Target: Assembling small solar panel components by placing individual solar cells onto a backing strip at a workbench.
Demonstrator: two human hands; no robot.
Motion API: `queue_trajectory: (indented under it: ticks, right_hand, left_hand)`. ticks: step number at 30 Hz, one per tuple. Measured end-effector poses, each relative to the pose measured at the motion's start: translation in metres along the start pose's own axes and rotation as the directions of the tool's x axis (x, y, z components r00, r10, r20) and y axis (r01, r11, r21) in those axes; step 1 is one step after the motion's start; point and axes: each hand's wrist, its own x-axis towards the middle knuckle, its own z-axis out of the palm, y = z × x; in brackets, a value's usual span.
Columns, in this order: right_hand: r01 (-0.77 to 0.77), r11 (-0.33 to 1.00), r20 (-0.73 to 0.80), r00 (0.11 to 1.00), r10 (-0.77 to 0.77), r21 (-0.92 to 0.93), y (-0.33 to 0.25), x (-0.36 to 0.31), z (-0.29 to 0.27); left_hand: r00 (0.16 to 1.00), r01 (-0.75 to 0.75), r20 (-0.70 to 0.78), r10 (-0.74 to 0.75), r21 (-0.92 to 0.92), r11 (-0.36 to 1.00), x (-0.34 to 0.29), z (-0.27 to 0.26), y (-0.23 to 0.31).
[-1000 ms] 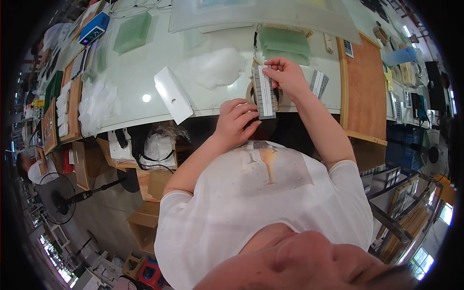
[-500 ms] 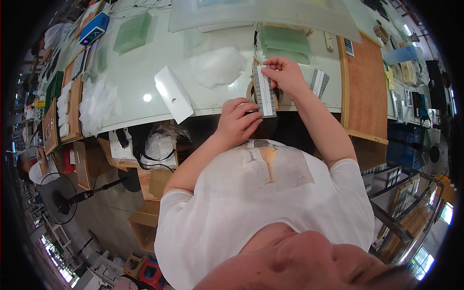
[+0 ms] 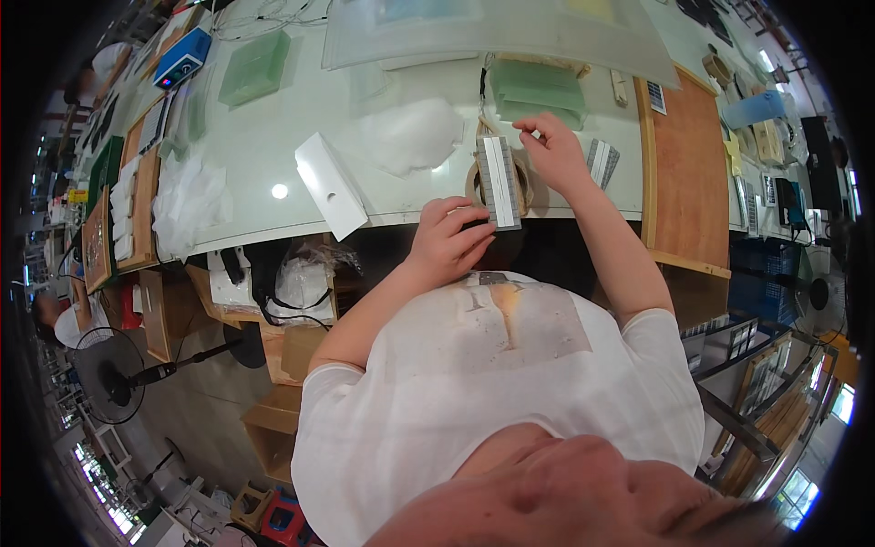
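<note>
While my left hand (image 3: 451,239) sits at the near left edge of the gray striped strip with the white lengthwise band (image 3: 499,182), its fingers are bent and close together, and I cannot tell from this view whether they pinch the strip or only lean on it. My right hand (image 3: 552,153) is off the strip, just to the right of its far end, with the forefinger reaching out and the thumb a little apart from it. Between the two hands the strip points away from me, lying over a brown tape roll (image 3: 524,189) whose ring shows on both sides of it. Just right of my right hand I see more gray striped strips (image 3: 602,162), and farther right a wooden board with a raised rim (image 3: 684,169). Beyond that same hand is a stack of green glass sheets (image 3: 540,95). Left of my left hand lies a long white box-like piece with a round mark (image 3: 330,189); beyond the hand, thin white sheeting (image 3: 415,135) spreads over the pale tabletop (image 3: 264,150).
</note>
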Motion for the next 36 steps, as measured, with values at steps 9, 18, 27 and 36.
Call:
queue_trajectory:
  ticks: [9, 18, 27, 36]
  right_hand:
    - [0.076, 0.997, 0.09, 0.993, -0.076, 0.001, -0.0038, -0.0055, 0.0073]
    - [0.102, 0.995, 0.095, 0.99, -0.1, -0.022, -0.0017, -0.006, 0.0074]
    - [0.059, 0.998, 0.103, 0.993, -0.055, -0.028, -0.0054, -0.0061, 0.0063]
    - [0.07, 0.997, 0.1, 0.993, -0.067, -0.023, 0.0003, -0.0057, 0.0072]
  left_hand:
    - [1.0, -0.002, 0.002, 0.002, 0.004, 1.0, 0.0008, 0.0006, -0.0002]
    - [1.0, -0.003, -0.009, 0.003, -0.001, 1.0, -0.0015, 0.0027, 0.0002]
    - [0.998, -0.015, -0.062, 0.013, -0.03, 0.999, -0.0038, 0.0038, 0.0009]
    - [0.999, -0.022, -0.046, 0.021, -0.026, 0.999, -0.0033, 0.0033, 0.0007]
